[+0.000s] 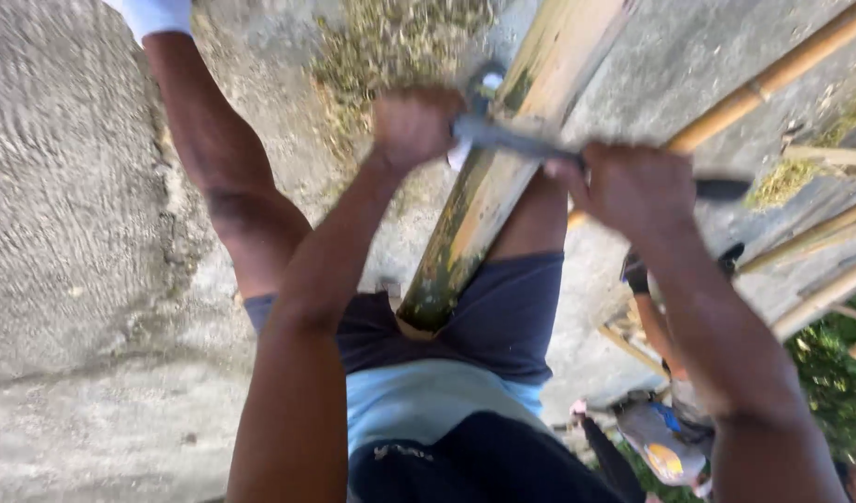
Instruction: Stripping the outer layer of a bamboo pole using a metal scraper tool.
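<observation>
A thick bamboo pole (502, 158), green and yellow, runs from between my legs up toward the top of the view. A long metal blade (516, 142) lies across it. My left hand (414, 123) is closed around one end of the blade, left of the pole. My right hand (633, 186) grips the other end, where a dark handle (723, 189) sticks out to the right. The picture is blurred by motion.
Rough concrete ground (74, 233) lies to the left and below. Thinner bamboo poles (772, 79) lie at the upper right, with more poles (823, 298) at the right edge. Another person (665, 419) crouches at the lower right. Dry plant scraps (390, 42) lie at the top.
</observation>
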